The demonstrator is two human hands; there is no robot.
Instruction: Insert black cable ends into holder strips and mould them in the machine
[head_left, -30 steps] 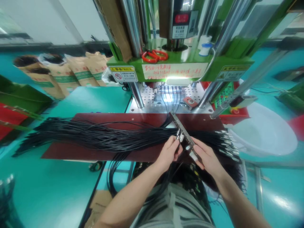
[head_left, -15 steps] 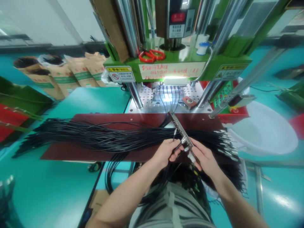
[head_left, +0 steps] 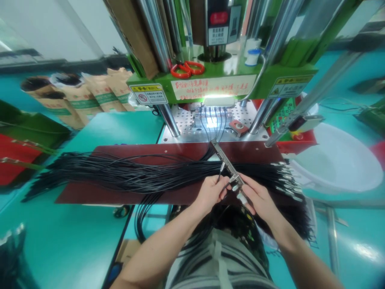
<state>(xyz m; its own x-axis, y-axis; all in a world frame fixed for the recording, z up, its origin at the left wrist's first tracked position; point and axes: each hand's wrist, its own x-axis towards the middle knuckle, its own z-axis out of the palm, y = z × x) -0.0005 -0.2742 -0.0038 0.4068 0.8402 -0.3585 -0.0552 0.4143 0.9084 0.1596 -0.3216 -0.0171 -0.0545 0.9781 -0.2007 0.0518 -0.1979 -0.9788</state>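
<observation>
My right hand [head_left: 257, 194] grips the lower end of a long, narrow metal bar fixture [head_left: 221, 154], which is tilted with its far end up and to the left. Pinched in my left hand [head_left: 210, 192] is a black cable [head_left: 227, 186], close beside the bar's lower part. A second cable end with a metal connector [head_left: 223, 166] sits against the bar's left side, a little above my left fingers. A white piece [head_left: 241, 197] shows by my right fingers. Beneath the bar, a thick bundle of black cables [head_left: 144, 172] lies across a brown board [head_left: 99, 196].
A green press stands ahead with a perforated metal plate [head_left: 180, 134] and cables in its lit fixture [head_left: 211, 121]. Red-handled scissors [head_left: 188, 70] and a spool [head_left: 252, 57] rest on its crossbar. A white basin [head_left: 355, 160] is at right, paper sacks [head_left: 86, 98] at left.
The view has shifted slightly. My left fingers have moved a little along the bar with the cable, while my right hand keeps its grip on the bar.
</observation>
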